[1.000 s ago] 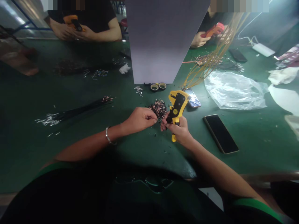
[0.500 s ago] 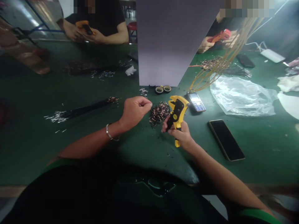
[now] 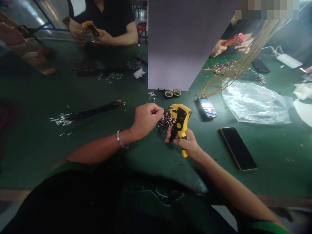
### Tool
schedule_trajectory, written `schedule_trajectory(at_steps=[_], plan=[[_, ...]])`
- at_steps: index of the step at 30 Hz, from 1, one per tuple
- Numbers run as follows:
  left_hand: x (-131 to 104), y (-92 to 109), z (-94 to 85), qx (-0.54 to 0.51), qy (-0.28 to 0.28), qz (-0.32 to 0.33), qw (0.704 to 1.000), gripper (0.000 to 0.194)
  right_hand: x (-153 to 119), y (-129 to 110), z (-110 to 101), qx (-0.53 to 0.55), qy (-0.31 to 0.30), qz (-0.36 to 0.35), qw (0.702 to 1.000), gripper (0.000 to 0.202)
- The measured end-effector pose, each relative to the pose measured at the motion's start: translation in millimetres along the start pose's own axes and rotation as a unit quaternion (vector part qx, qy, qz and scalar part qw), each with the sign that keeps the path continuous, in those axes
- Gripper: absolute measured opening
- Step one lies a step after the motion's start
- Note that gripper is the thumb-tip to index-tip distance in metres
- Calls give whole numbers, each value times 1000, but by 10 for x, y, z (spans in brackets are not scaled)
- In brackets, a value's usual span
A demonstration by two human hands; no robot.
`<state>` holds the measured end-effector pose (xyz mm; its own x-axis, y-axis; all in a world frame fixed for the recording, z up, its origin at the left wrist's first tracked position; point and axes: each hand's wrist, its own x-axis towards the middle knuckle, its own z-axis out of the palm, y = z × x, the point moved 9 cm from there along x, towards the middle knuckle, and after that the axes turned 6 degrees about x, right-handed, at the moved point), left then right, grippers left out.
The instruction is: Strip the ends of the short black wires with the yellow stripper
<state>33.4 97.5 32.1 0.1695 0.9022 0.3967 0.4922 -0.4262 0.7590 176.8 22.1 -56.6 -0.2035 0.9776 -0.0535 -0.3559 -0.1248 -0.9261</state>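
Note:
My left hand (image 3: 147,120) is closed in a pinch, thumb against forefinger, on what looks like a thin black wire, barely visible. Its fingertips are close to the jaws of a yellow and black wire stripper (image 3: 181,122). My right hand (image 3: 187,142) wraps round the stripper's handles and holds it upright, jaws toward my left fingertips. Behind and between the hands lies a pile of short black wire pieces with copper ends (image 3: 165,121). To the left, a bundle of long black wires (image 3: 95,111) lies on the green table (image 3: 102,175).
A grey panel (image 3: 180,45) stands at the back, with tape rolls (image 3: 168,94) at its foot. To the right are a keypad phone (image 3: 207,108), a black smartphone (image 3: 237,148) and a clear plastic bag (image 3: 258,102). Across the table, co-workers' hands hold an orange tool (image 3: 91,28) and a red tool (image 3: 235,39).
My left hand has moved right, and the wire stripper in my right hand has shifted left, so the fingertips and jaws are closer together. The whole view has shifted slightly.

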Motion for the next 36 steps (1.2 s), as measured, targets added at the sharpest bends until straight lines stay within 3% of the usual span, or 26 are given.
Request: schedule_trajectory(at_steps=[11, 19, 26, 36], plan=[[32, -107, 29, -27, -19, -35, 999, 9, 13, 11, -5, 23, -18, 16, 999, 37], [-30, -22, 66, -18, -23, -16, 999, 11, 21, 21, 8, 48, -17, 23, 998, 39], [-71, -50, 160, -37, -65, -27, 997, 8, 35, 46, -18, 54, -11, 26, 998, 39], [-23, -19, 19, 4, -1, -14, 1000, 10, 26, 106, -25, 42, -23, 17, 999, 40]])
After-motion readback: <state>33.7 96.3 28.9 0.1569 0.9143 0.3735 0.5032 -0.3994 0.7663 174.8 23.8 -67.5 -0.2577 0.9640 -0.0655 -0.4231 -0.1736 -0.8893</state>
